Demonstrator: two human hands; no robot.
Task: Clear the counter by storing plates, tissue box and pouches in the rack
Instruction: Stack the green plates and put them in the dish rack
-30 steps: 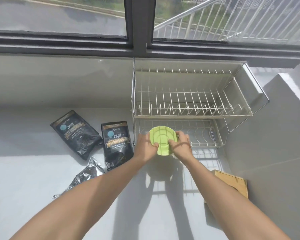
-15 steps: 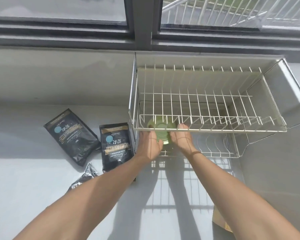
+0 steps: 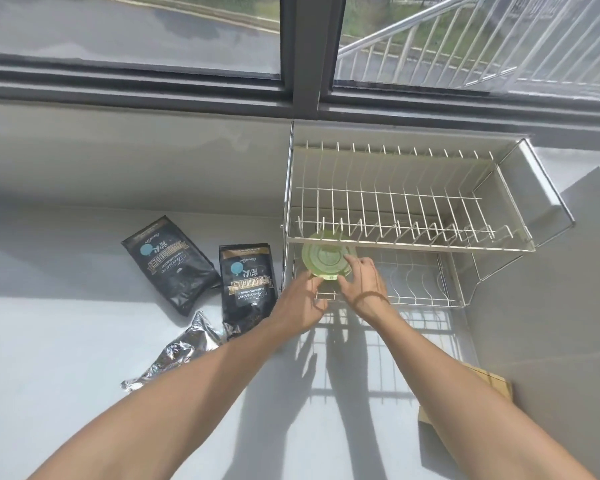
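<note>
A green plate [image 3: 326, 252] stands on edge at the left end of the lower tier of the white wire rack [image 3: 409, 243], partly hidden by the upper tier's front rail. My right hand [image 3: 362, 282] pinches the plate's lower right rim. My left hand [image 3: 302, 301] is just below the plate's lower left edge with its fingers spread, holding nothing. Two black pouches [image 3: 168, 263] [image 3: 248, 289] lie flat on the counter left of the rack, and a crumpled silver pouch [image 3: 184, 351] lies in front of them.
A wooden tissue box [image 3: 492, 384] sits on the counter at the right, partly behind my right forearm. The rack stands against the wall under the window frame [image 3: 305, 95]. A grey wall [image 3: 551, 341] closes off the right side.
Both hands carried the green plate forward from in front of the rack into its lower tier. The left hand has now come off the plate and opened.
</note>
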